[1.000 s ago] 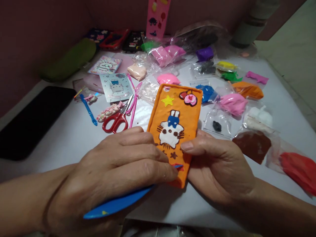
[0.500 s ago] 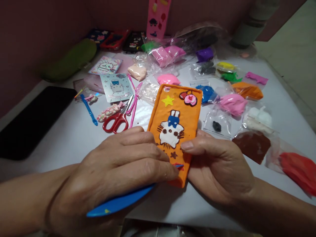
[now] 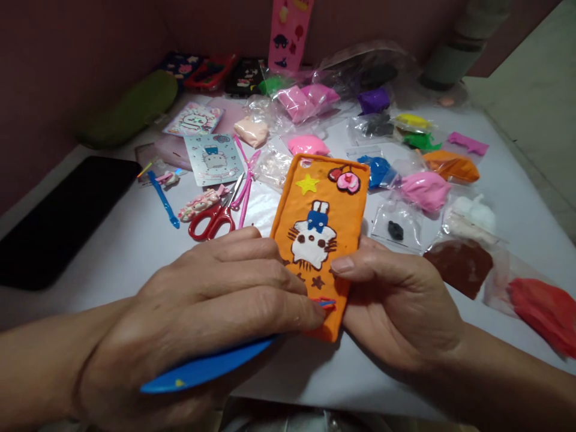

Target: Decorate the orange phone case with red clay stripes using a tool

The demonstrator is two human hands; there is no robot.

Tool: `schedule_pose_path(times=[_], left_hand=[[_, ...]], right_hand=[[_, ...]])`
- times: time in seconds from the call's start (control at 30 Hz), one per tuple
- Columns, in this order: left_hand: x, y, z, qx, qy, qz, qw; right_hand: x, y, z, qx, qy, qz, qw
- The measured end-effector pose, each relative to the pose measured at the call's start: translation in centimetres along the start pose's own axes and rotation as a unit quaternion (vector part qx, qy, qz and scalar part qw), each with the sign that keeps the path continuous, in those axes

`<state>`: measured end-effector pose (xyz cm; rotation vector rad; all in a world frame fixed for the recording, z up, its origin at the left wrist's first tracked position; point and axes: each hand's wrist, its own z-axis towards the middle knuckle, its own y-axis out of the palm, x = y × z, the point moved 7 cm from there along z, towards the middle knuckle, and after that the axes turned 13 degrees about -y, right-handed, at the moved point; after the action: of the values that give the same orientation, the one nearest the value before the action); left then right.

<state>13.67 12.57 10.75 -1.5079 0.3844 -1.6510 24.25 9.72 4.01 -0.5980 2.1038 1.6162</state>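
An orange clay-covered phone case [image 3: 288, 204] is tilted up in front of me, with a white cat figure, a yellow star, red-pink cherries and small brown stars on it. My right hand [image 3: 391, 294] grips its right edge, thumb on the face and fingers behind. A blue clay modelling tool [image 3: 211, 364] is pinched in my left hand [image 3: 211, 306]. The tool's thin tip touches a red mark [image 3: 324, 301] near the case's lower end. My left fingers partly cover that lower left area.
Red-handled scissors [image 3: 213, 221], a cat picture card [image 3: 213, 159] and a blue tool [image 3: 164, 201] lie behind my left hand. A black phone [image 3: 67, 222] is at left. Bagged clay, including brown [image 3: 459, 264] and red [image 3: 544, 309], spreads over the right. A bottle [image 3: 454, 54] stands at the back.
The blue modelling tool's wide end has shifted slightly left and up, its tip moving a little on the red mark. My right hand and the case stay nearly in place.
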Motion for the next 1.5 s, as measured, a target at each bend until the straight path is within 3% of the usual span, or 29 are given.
schedule_pose_path(times=[0.47, 1.1, 1.5], left_hand=[[-0.22, 0.48, 0.15, -0.026, -0.001, 0.018, 1.0], [0.0, -0.1, -0.25, -0.004, -0.006, 0.031, 0.999], [-0.05, 0.47, 0.06, -0.001, -0.001, 0.022, 1.0]], right_hand=[[-0.08, 0.31, 0.09, -0.012, -0.001, 0.02, 1.0], [-0.13, -0.06, -0.09, -0.013, -0.003, -0.002, 1.0], [-0.18, 0.22, -0.23, -0.011, 0.001, 0.006, 1.0]])
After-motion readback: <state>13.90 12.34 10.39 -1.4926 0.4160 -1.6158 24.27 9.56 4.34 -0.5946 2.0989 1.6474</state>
